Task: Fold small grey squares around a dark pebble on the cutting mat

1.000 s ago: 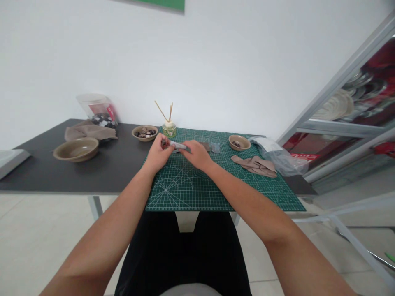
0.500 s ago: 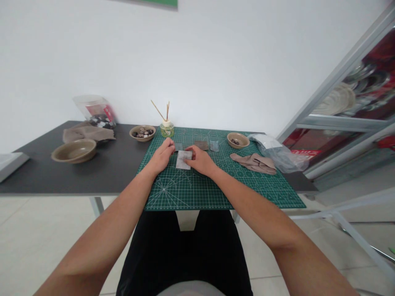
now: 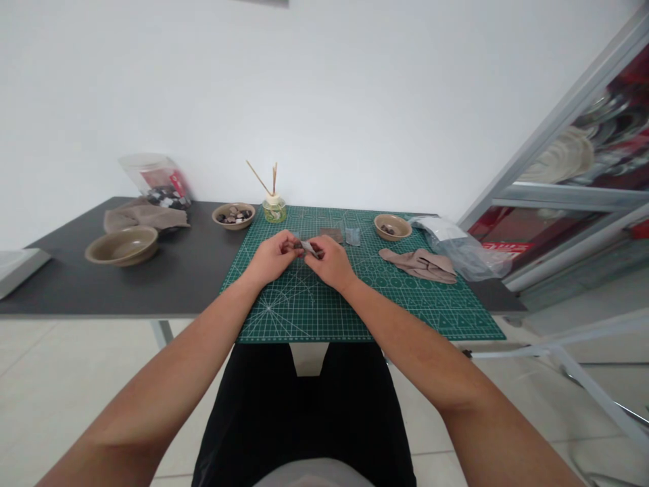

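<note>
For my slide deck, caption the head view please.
Two hands pinch a small pale sheet above a green cutting mat.

Left of the fingers, the bowl (image 3: 122, 246) looks smooth and slightly glossy, like ceramic; right of them lie matt, wrinkled cloth (image 3: 420, 264) and shiny, crinkled clear plastic bag (image 3: 463, 247).

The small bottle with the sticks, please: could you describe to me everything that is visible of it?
The bottle looks like clear glass or plastic, squat and rounded, with a yellow-green pattern and a pale collar. Thin, light-brown sticks, apparently wooden, rise from its neck: one leans left, the others are nearly upright. It stands upright on the green mat, towards its far left corner, right of the stone-filled bowl and apart from it.
</note>
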`<state>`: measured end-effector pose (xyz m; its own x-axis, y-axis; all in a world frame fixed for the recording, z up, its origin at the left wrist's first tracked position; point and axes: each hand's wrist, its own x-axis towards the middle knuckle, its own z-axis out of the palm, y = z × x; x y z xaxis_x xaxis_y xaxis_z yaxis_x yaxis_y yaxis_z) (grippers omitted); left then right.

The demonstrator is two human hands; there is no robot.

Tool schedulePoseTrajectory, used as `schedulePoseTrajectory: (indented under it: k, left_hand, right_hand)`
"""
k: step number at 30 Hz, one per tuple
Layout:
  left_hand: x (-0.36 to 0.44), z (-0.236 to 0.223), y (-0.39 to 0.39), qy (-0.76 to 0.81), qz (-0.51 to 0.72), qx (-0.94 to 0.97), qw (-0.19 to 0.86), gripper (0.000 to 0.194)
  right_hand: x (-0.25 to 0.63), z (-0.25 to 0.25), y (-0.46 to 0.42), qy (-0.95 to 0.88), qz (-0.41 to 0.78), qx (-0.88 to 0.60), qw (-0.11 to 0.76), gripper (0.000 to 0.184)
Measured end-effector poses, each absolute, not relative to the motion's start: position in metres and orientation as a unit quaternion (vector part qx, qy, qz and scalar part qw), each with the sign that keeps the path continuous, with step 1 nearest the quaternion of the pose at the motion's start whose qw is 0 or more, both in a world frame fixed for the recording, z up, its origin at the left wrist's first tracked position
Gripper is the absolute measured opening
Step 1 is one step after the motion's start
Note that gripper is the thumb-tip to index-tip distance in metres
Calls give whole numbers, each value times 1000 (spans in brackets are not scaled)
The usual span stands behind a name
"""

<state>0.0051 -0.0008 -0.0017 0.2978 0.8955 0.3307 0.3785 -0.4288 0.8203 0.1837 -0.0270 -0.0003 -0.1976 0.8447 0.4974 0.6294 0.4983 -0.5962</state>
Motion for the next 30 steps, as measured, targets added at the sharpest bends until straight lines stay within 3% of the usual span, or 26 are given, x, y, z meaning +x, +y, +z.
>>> schedulePoseTrajectory:
  k: [7,14,30]
  left_hand:
    - [10,6,-4,445,459,718,274,18]
    - [10,5,-7,437,423,719,336,15]
    - [15,12,-12,463,401,691,384,5]
  right_hand:
    - [185,2,-33,-782,89,-496,367,23]
    - [185,2,-34,-784,49,-520,335,37]
    - [182,3,-37,-820,2,-511,259,46]
